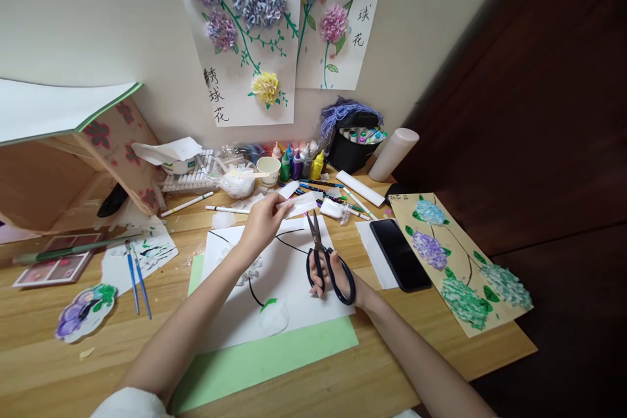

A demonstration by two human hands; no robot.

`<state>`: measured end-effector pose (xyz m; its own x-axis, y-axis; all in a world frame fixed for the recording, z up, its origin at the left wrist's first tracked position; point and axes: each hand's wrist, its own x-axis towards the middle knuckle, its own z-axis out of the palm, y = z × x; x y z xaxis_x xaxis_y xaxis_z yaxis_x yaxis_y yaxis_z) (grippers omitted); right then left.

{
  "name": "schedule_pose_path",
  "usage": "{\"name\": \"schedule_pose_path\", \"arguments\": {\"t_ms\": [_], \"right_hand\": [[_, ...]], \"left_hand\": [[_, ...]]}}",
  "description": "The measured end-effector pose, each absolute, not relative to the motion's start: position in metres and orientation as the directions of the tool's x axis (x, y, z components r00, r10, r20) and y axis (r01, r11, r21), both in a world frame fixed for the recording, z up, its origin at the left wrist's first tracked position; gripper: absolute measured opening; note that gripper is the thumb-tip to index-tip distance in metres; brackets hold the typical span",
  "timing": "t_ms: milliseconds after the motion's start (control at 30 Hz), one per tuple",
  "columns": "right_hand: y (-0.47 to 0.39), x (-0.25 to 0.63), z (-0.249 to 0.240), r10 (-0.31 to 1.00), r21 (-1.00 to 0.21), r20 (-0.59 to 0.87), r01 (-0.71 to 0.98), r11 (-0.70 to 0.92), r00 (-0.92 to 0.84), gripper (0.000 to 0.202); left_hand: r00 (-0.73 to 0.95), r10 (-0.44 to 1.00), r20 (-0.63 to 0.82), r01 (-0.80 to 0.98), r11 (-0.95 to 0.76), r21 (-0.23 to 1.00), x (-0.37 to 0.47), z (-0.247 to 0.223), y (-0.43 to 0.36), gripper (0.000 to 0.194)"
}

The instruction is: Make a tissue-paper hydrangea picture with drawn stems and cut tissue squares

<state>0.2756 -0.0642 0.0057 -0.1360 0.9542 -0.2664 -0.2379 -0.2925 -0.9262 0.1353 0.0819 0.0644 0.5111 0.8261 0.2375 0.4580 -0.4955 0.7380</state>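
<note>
My left hand [264,219] pinches a white paper strip [302,204] that reaches out to the right. In my right hand [326,273] are black-handled scissors [318,235], blades pointing up and slightly apart, close to the strip's right end. Beneath both hands lies a white sheet [304,281] with dark painted stems, a ruffled whitish paper flower [249,271] partly behind my left forearm, and a round white patch [274,317] topped with green. This sheet rests on a light green sheet [274,359].
Pens, paint bottles [296,164], a paper cup [269,170] and a marker bag [353,144] stand toward the wall. At right are a phone [400,255] and a flower picture [460,261]; at left, two brushes [138,281] and a painted palette [85,312].
</note>
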Motion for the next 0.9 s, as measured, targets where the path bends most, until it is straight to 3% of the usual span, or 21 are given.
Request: {"name": "schedule_pose_path", "arguments": {"t_ms": [533, 767, 900], "right_hand": [[-0.064, 0.276, -0.005, 0.971, -0.968, -0.235, -0.084, -0.238, -0.041, 0.066], [-0.063, 0.275, -0.010, 0.983, -0.981, -0.167, 0.092, -0.173, 0.070, 0.050], [-0.065, 0.277, -0.010, 0.988, -0.984, -0.151, 0.091, -0.153, 0.032, 0.052]], "left_hand": [[0.583, 0.796, 0.162, 0.421, -0.467, 0.778, 0.146, 0.059, 0.071, 0.024], [0.567, 0.813, 0.136, 0.427, -0.431, 0.795, 0.145, 0.060, 0.073, 0.024], [0.572, 0.812, 0.113, 0.419, -0.408, 0.811, 0.146, 0.060, 0.074, 0.027]]}}
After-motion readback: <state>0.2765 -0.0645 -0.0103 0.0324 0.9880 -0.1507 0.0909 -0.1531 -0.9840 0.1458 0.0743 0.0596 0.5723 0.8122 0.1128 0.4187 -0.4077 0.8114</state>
